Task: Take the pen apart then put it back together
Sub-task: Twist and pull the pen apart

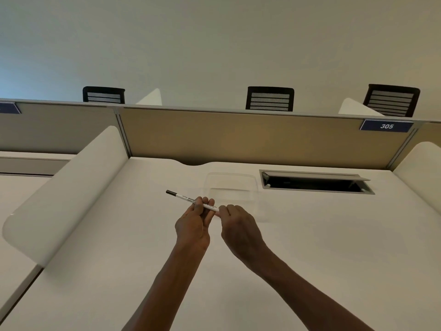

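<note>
Office: partitioned desks (310,235) (numbered 305 (386,126))

White pen (185,196), black tip

White pen (185,196), black cap, held tilted, above desk

Both forearms bare; left hand (193,225), right hand (238,228) ungloved, no rings.
</note>
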